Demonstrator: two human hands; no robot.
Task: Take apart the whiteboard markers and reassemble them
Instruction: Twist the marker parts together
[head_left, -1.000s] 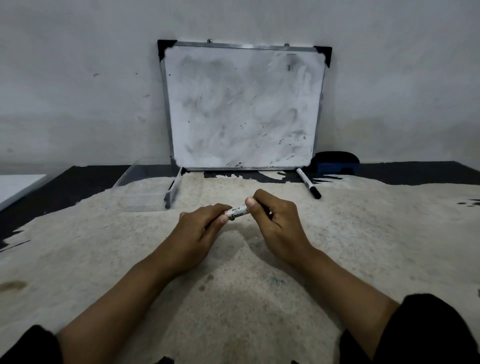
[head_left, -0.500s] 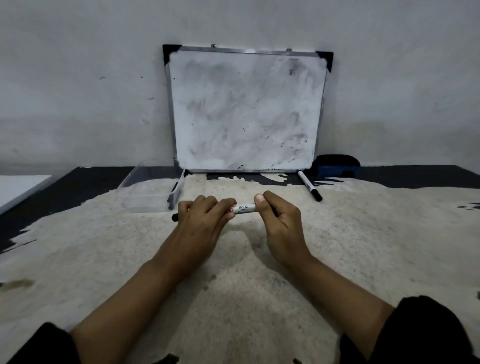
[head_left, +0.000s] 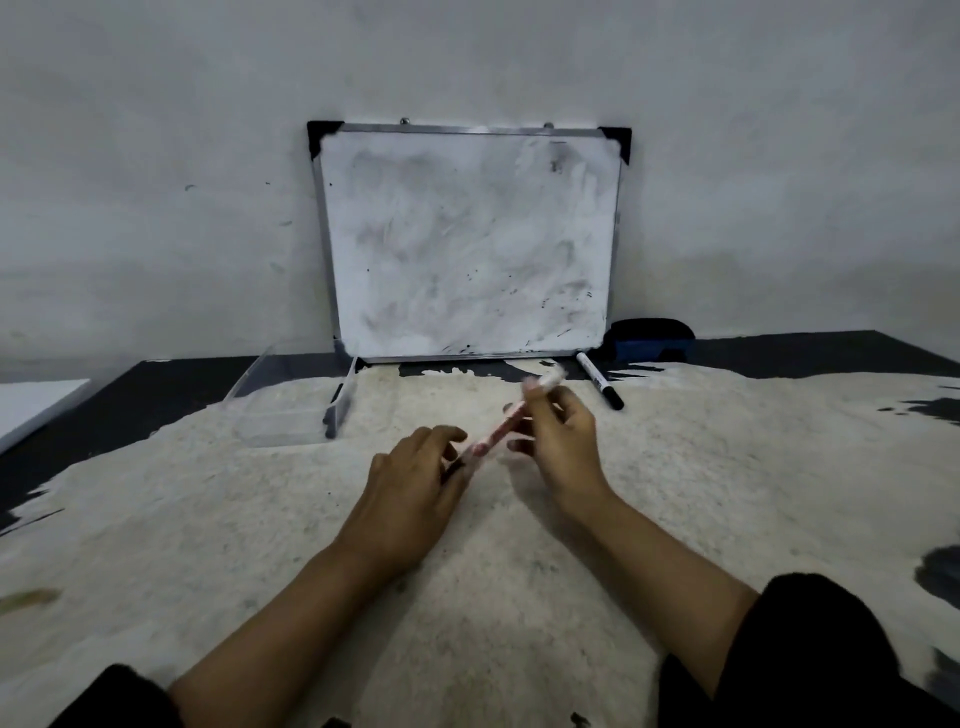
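Observation:
My right hand (head_left: 558, 441) pinches a white whiteboard marker (head_left: 506, 421) near its middle; the marker is motion-blurred and slants from lower left up to upper right. Its lower end meets my left hand (head_left: 410, 483), whose fingers curl round a small black piece, apparently the cap (head_left: 451, 468), mostly hidden. Whether cap and barrel are joined is unclear. A second marker (head_left: 600, 379), white with a black cap, lies on the mat by the whiteboard's lower right corner.
A smudged whiteboard (head_left: 467, 244) leans on the wall at the back, a blue-black eraser (head_left: 649, 338) to its right. A clear plastic tray (head_left: 280, 410) sits at the back left with a dark pen (head_left: 335, 408) along its right wall. A pale mat (head_left: 467, 597) covers the dark table.
The marker was held level between both hands; now my right hand has swung its end up and away toward the whiteboard. My left hand's fingers have loosened. The camera has tilted up.

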